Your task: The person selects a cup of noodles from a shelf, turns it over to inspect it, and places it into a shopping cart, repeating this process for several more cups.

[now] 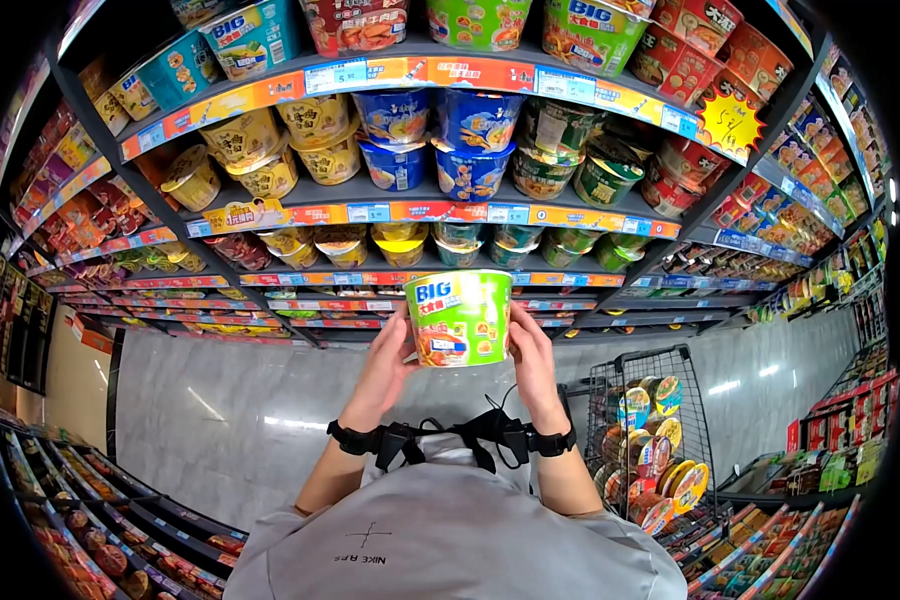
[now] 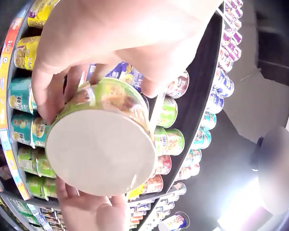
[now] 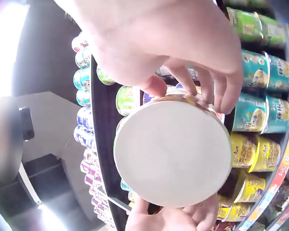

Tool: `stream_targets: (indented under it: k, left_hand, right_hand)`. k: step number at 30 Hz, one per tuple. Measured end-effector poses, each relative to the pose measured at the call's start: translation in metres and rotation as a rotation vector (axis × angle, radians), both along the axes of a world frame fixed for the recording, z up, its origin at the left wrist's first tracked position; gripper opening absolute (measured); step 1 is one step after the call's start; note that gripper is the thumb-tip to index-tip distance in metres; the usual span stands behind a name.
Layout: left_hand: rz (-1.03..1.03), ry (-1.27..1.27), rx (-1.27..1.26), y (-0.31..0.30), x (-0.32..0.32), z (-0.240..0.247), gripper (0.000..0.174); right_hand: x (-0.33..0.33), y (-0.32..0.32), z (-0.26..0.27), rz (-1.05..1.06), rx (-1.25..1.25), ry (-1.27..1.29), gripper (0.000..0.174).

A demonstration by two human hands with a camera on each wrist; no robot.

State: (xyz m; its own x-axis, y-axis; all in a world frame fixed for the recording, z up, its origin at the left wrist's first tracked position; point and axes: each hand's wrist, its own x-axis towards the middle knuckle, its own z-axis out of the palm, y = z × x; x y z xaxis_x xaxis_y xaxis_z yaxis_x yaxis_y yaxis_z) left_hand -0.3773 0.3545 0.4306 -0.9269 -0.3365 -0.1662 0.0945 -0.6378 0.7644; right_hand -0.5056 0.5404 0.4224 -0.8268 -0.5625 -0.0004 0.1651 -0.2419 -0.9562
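Note:
A green instant noodle bucket [image 1: 459, 320] marked BIG stands out in front of the chest, upright, with its printed side facing the head view. My left hand [image 1: 382, 362] grips its left side, and my right hand [image 1: 533, 362] holds it from the right. In the left wrist view the left hand [image 2: 120, 43] spreads its fingers and thumb around the bucket's wall, and the plain white base [image 2: 101, 151] faces that camera. The right wrist view has the right hand [image 3: 178, 48] with fingertips curled at the wall beside the same round base [image 3: 173, 154].
Ahead rise shelves [image 1: 370, 193] stacked with noodle buckets, blue ones [image 1: 477, 120] and yellow ones [image 1: 238, 138] among them. At the right stands a black wire cart [image 1: 705, 400] holding several noodle buckets [image 1: 670, 455]. Grey tiled floor [image 1: 200, 400] lies below, with more shelving behind.

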Motion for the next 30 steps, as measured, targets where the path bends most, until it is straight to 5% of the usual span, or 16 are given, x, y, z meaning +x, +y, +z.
stream_targets:
  k: [7, 12, 17, 22, 30]
  left_hand:
    - [0.005, 0.024, -0.235, -0.005, 0.001, -0.007, 0.052]
    - [-0.092, 0.028, 0.042, 0.001, 0.0, -0.018, 0.049]
    - [-0.056, -0.033, -0.031, -0.005, 0.002, -0.013, 0.046]
    - [-0.005, -0.097, -0.155, -0.01, 0.008, -0.004, 0.041]
    - [-0.028, 0.011, -0.104, -0.011, 0.011, -0.01, 0.048]
  right_hand:
    - [-0.004, 0.004, -0.004, 0.146, -0.183, -0.232, 0.046]
    - [0.001, 0.002, -0.001, 0.245, -0.258, -0.388, 0.05]
    - [-0.007, -0.006, -0.017, 0.01, 0.096, -0.048, 0.035]
    - [-0.006, -0.006, -0.015, 0.003, 0.103, -0.104, 0.038]
    - [0.002, 0.0, -0.021, 0.258, -0.306, -0.43, 0.047]
